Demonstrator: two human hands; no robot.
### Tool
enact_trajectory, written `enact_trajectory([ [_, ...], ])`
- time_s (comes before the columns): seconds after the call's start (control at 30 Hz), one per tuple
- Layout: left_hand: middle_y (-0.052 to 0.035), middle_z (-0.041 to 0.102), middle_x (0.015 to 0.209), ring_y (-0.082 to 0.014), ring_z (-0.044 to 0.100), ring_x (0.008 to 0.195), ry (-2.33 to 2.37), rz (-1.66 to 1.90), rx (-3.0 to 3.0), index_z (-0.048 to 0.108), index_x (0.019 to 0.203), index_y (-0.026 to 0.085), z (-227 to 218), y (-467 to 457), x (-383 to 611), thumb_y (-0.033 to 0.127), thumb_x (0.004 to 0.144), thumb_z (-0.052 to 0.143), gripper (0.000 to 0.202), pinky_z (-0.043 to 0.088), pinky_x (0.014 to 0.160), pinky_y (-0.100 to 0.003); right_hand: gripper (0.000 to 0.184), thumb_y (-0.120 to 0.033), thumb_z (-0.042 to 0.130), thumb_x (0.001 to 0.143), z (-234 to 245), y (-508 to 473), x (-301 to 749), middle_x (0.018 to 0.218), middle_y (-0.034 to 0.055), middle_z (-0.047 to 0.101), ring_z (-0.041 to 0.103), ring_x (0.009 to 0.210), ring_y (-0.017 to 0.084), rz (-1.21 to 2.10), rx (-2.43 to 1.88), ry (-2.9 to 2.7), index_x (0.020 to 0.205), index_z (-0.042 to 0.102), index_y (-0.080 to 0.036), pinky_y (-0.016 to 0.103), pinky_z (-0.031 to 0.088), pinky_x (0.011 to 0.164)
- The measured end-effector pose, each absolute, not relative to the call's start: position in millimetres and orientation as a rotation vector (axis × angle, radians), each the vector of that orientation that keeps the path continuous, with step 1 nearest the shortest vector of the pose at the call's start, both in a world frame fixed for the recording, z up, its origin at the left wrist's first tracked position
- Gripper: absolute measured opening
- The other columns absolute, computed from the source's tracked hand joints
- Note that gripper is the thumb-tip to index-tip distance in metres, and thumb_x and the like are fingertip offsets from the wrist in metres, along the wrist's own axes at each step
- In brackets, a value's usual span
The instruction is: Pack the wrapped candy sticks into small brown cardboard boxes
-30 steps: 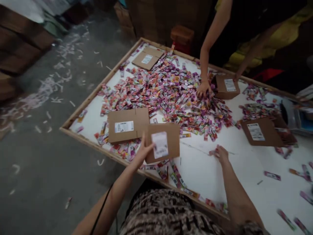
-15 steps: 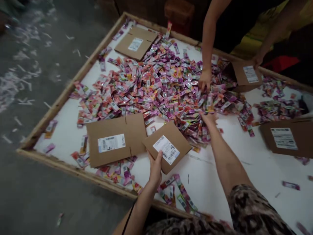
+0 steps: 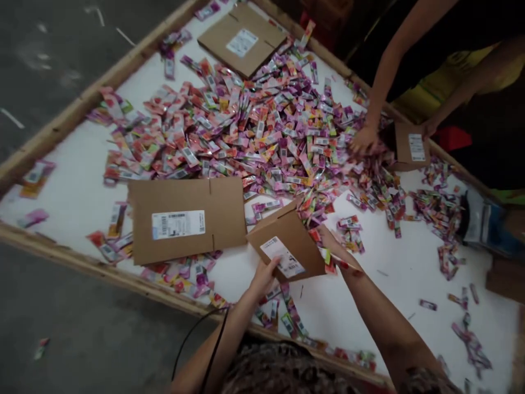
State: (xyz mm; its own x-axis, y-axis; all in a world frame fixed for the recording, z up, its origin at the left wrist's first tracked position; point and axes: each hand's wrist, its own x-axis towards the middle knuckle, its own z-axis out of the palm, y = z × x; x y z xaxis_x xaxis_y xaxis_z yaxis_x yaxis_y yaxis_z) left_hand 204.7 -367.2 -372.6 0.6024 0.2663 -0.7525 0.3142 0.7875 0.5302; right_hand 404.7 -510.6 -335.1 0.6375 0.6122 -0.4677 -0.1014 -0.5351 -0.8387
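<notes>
My left hand (image 3: 263, 278) grips a small cardboard box (image 3: 307, 249) with a white shipping label, the thumb on the label. The box is tilted, and its open side faces right, towards the packets. At that opening is my right hand (image 3: 328, 241), closed around a bunch of small colourful packets (image 3: 318, 208); its fingertips are partly hidden by box and packets. Beyond both hands spreads a big pile of pink, purple and orange packets (image 3: 262, 128). Left of the held box lies a larger flat cardboard box (image 3: 227, 219) with a label.
Another flat cardboard box (image 3: 219, 35) lies at the far edge. Across the table a co-worker's hand (image 3: 365, 141) reaches into the pile beside a labelled box (image 3: 403, 145). A wooden rim (image 3: 77, 106) borders the white table. Loose packets (image 3: 471, 345) lie at right.
My right hand has come back from the pile to the box's opening, bringing packets. The small box has turned and its side now gapes. The co-worker's hand has shifted along the pile.
</notes>
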Motion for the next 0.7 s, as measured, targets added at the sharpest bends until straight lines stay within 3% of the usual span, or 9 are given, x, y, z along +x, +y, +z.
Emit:
enact_trajectory([
  [0.07,-0.0150,0.070,0.125,-0.0312,0.069,0.114,0.901,-0.095,0.750,0.061,0.120,0.018,-380.5,-366.0,213.9,0.061,0.056,0.092,0.083,0.056,0.101,-0.047,0.018,-0.030,0.065,0.079,-317.6,-502.0,397.3,0.089,0.0067,0.076,0.067,0.087,0.025,0.954,-2.001,-0.595,0.086,0.076,-0.017,0.036,0.054,0.083],
  [0.17,-0.0171,0.069,0.122,-0.0320,0.069,0.109,0.922,-0.208,0.997,0.052,0.136,0.017,-373.4,-352.4,220.1,0.059,0.059,0.091,0.095,0.057,0.096,-0.051,0.031,-0.017,0.061,0.084,-300.3,-479.1,395.9,0.113,0.0135,0.074,0.067,0.104,0.026,0.888,-2.137,-0.898,0.112,0.075,-0.014,0.036,0.050,0.096],
  [0.27,-0.0204,0.055,0.145,-0.0350,0.056,0.133,0.935,-0.025,1.403,0.034,0.156,0.023,-334.4,-328.1,223.9,0.053,0.071,0.087,0.104,0.050,0.107,-0.054,0.035,-0.016,0.059,0.090,-284.2,-459.4,396.0,0.120,0.0172,0.072,0.067,0.108,0.026,1.011,-2.205,-1.019,0.122,0.071,-0.011,0.036,0.049,0.098],
  [0.33,-0.0172,0.042,0.159,-0.0317,0.041,0.148,0.779,0.205,1.652,0.028,0.160,0.028,-301.9,-310.9,235.4,0.050,0.088,0.073,0.088,0.039,0.118,-0.052,0.033,-0.019,0.061,0.091,-264.9,-453.3,393.3,0.117,0.0178,0.073,0.068,0.106,0.026,1.135,-2.219,-1.073,0.121,0.071,-0.010,0.036,0.050,0.096],
  [0.43,-0.0123,0.042,0.161,-0.0278,0.038,0.150,0.337,0.265,1.961,0.038,0.158,0.030,-270.7,-292.1,265.7,0.042,0.100,0.058,0.063,0.032,0.123,-0.048,0.034,-0.024,0.070,0.086,-224.2,-459.0,396.7,0.111,0.0157,0.075,0.069,0.100,0.027,1.257,-2.152,-1.150,0.118,0.072,-0.012,0.035,0.052,0.091],
  [0.57,-0.0128,0.048,0.156,-0.0276,0.049,0.142,0.092,0.068,2.244,0.054,0.149,0.030,-269.2,-287.1,293.2,0.029,0.102,0.051,0.047,0.046,0.114,-0.047,0.043,-0.046,0.075,0.084,-194.7,-485.4,460.5,0.110,0.0094,0.076,0.070,0.100,0.025,1.254,-2.023,-0.930,0.118,0.075,-0.019,0.035,0.054,0.092],
  [0.63,-0.0157,0.043,0.159,-0.0332,0.045,0.145,0.072,0.063,2.333,0.062,0.142,0.027,-272.8,-289.3,292.0,0.038,0.096,0.064,0.048,0.046,0.113,-0.052,0.059,-0.060,0.074,0.080,-213.2,-490.9,518.3,0.112,0.0116,0.075,0.070,0.102,0.028,1.089,-2.157,-0.691,0.121,0.074,-0.018,0.039,0.055,0.092],
  [0.7,-0.0186,0.037,0.162,-0.0402,0.039,0.148,0.043,0.078,2.386,0.070,0.132,0.022,-274.0,-291.4,285.6,0.053,0.082,0.077,0.059,0.043,0.116,-0.058,0.082,-0.066,0.077,0.072,-253.8,-480.8,574.9,0.128,0.0157,0.068,0.064,0.117,0.031,0.762,-2.358,-0.499,0.136,0.065,-0.016,0.044,0.051,0.102],
])
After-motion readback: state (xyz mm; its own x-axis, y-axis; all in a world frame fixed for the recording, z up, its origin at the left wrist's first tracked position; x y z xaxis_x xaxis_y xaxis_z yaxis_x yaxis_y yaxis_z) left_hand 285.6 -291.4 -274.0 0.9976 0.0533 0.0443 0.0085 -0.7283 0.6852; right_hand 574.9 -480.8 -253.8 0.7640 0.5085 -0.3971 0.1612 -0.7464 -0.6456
